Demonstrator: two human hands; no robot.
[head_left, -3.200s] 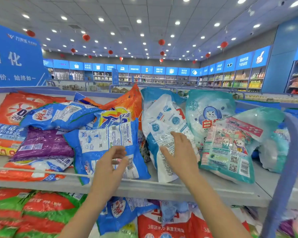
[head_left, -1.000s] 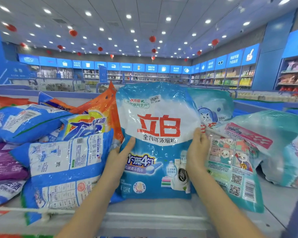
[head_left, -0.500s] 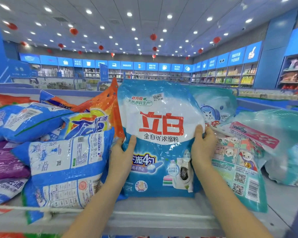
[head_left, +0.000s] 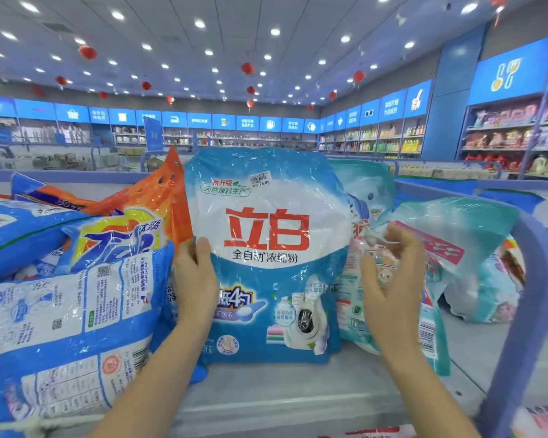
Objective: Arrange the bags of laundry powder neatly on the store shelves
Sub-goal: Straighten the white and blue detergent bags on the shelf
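A blue-and-white laundry powder bag [head_left: 266, 254] with red characters stands upright, front facing me, on the grey shelf [head_left: 282, 396]. My left hand [head_left: 193, 279] grips its left edge, thumb on the front. My right hand [head_left: 389, 286] has come off the bag's right side and hovers with fingers spread, in front of a teal bag [head_left: 440, 248] that leans behind it. Left of the upright bag lie a blue bag showing its back [head_left: 70, 327], an orange bag [head_left: 159, 197] and a yellow-and-blue one [head_left: 117, 238], piled untidily.
A blue curved rail [head_left: 525, 311] closes the shelf's right end. More teal and pink bags [head_left: 487, 295] lie behind it. A white wire [head_left: 266, 406] runs along the shelf's front lip. Store aisles and wall shelving fill the background.
The blue-and-white bag was lifted from the pile and stood upright facing front. Half a second ago both hands held it; now my right hand has let go and moved right.
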